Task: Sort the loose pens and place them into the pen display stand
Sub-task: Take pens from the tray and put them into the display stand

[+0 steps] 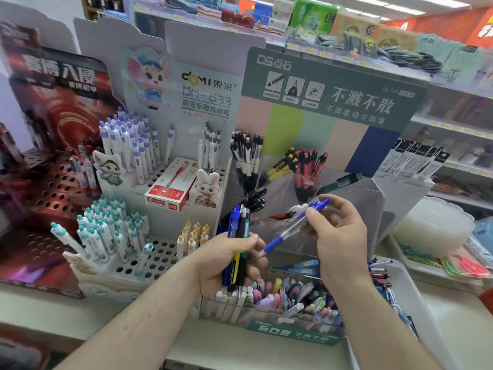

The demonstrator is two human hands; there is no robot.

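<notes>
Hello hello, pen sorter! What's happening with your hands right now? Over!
Left hand grips pen bundle. Right hand pinches blue pen. Clear display stand ahead, unobstructed.

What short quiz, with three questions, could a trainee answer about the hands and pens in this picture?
1. True or false: the right hand pinches a single blue pen.
2. What does the left hand hold? A) a bundle of pens B) the red box C) nothing
3. Fill in: in the clear stand, the pink pens stand to the ____ of the yellow pens, as the camera sees them.

Key: 1 true; 2 A; 3 right.
</notes>
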